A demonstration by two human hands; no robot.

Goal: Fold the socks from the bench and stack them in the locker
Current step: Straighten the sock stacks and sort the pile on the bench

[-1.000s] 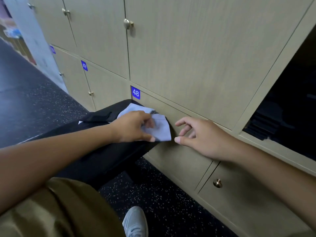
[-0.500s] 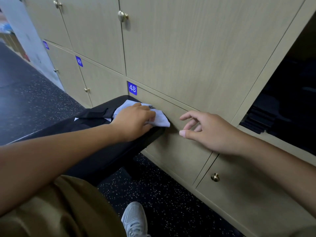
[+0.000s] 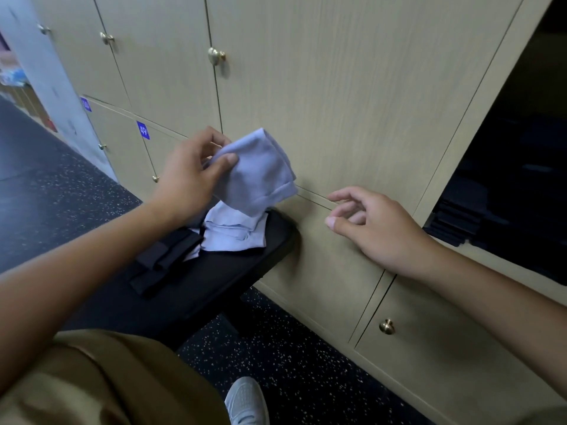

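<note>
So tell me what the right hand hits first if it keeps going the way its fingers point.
The right hand is empty, its fingers pointing left toward the light blue sock the left hand holds up. Probably that sock comes first, though the locker door behind is close and depth is unclear.

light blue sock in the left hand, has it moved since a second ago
Yes. The light blue sock was lying on the black bench; the left hand now holds it lifted off the bench, in front of the locker doors.
</note>
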